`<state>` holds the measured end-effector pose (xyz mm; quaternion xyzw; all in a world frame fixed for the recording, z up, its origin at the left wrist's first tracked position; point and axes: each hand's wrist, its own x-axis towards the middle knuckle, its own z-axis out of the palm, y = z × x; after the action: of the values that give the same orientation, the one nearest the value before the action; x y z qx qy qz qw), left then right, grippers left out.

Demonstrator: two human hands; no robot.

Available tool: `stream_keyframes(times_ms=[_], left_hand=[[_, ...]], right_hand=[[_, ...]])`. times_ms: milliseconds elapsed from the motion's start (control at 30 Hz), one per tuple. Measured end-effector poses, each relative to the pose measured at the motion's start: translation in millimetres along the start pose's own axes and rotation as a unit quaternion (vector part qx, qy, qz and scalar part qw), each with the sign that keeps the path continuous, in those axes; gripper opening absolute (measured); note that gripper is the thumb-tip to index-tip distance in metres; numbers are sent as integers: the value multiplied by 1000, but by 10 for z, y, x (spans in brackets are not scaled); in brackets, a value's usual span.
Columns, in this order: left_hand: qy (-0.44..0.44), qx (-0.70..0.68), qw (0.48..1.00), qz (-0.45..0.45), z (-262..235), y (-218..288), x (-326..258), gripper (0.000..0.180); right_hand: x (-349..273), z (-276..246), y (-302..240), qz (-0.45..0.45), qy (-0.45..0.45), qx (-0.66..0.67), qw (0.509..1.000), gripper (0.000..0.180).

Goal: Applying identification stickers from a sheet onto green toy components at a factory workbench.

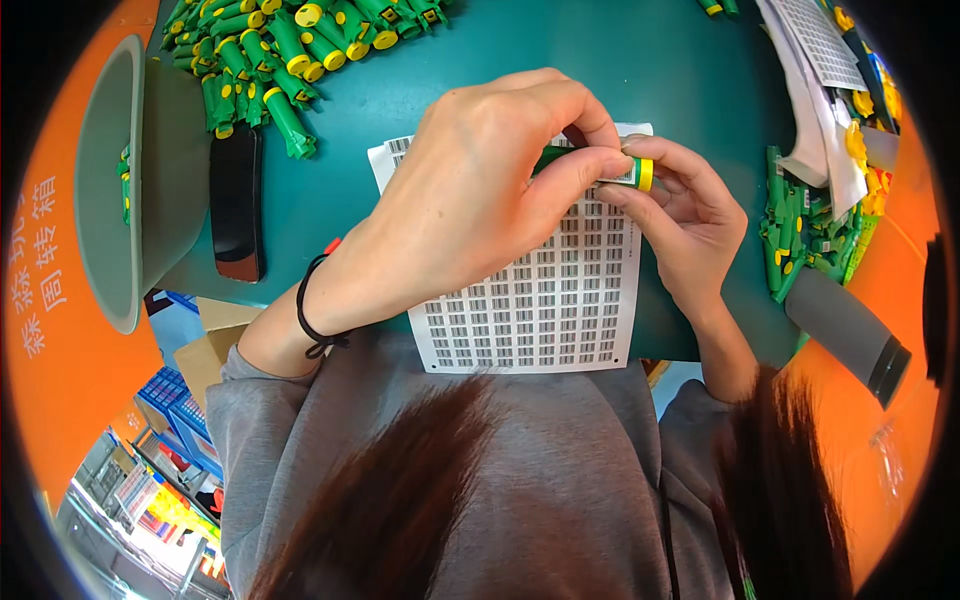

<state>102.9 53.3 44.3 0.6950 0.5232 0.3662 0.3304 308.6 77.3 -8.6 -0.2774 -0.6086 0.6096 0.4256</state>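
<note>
Between my two hands is a small green plastic tube with a yellow end (646,175), held above the sheet. My left hand (465,190) is closed over the tube, its thumb and fingertips pressing at a small white barcode label (618,177) on its side. At the yellow end, my right hand (700,220) pinches the tube between thumb and fingers. Much of the tube is hidden behind my left hand. Beneath both hands lies a white sheet of barcode stickers (520,335), reaching over the table's near edge.
Many green tubes with yellow ends (290,45) are heaped at the far left. A grey-green bin (165,200) and a dark flat object (236,215) stand left. On the right are stacked papers (810,130), more green pieces (785,240) and a grey cylindrical container (845,325).
</note>
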Motion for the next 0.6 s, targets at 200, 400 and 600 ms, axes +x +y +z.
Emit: stream_keyframes(times_ms=[200, 400, 600], left_hand=[[-7, 28, 1000, 1, -14, 21, 1, 11], [-22, 24, 999, -22, -18, 38, -3, 12], [-21, -25, 999, -32, -41, 27, -18, 11]], right_hand=[[-1, 6, -19, 13, -17, -3, 1000, 36], [-29, 5, -18, 26, -12, 22, 999, 36], [-20, 7, -23, 27, -7, 29, 999, 37]])
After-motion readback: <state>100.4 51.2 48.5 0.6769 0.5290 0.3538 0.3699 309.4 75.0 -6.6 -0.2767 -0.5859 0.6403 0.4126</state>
